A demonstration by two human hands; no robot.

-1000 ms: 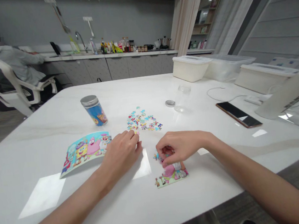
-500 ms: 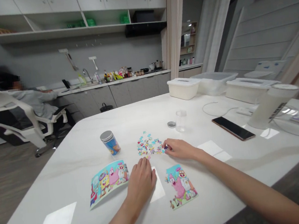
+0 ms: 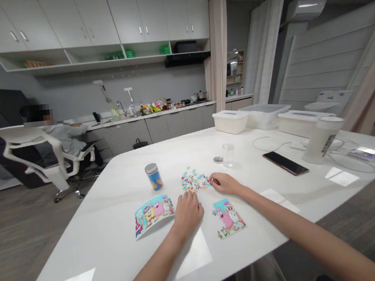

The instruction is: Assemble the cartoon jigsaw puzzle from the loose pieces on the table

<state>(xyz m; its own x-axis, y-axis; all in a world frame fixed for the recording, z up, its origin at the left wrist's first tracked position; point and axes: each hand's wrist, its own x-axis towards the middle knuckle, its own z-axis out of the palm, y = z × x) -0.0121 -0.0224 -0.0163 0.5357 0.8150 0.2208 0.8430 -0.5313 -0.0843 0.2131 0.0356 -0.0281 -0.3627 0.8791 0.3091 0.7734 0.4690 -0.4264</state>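
My right hand (image 3: 226, 184) is at the right edge of a loose pile of small jigsaw puzzle pieces (image 3: 192, 181), thumb and fingertips pinched on a puzzle piece mostly hidden by them. Palm down on the table, my left hand (image 3: 188, 209) lies just in front of the pile, its fingers loosely stretched toward it. Left of that hand, a curved picture card (image 3: 153, 213) shows cartoon figures. A joined part of the puzzle (image 3: 229, 218), with a pink figure and a white-clad one, lies flat between my forearms. Its left edge is uneven.
Behind the card stands a blue printed canister (image 3: 154, 178) with a metal lid. A clear jar (image 3: 228, 157) and its loose lid (image 3: 218, 159) are beyond the pile. Rightward are a phone (image 3: 285, 162), a tumbler (image 3: 323, 140), cables and lidded boxes (image 3: 230, 122). A person (image 3: 68, 137) sits far left.
My view has tilted upward, and the table things appear shifted slightly. Both hands stay by the pile, with the right fingers moving only a little. The joined puzzle part looks the same.
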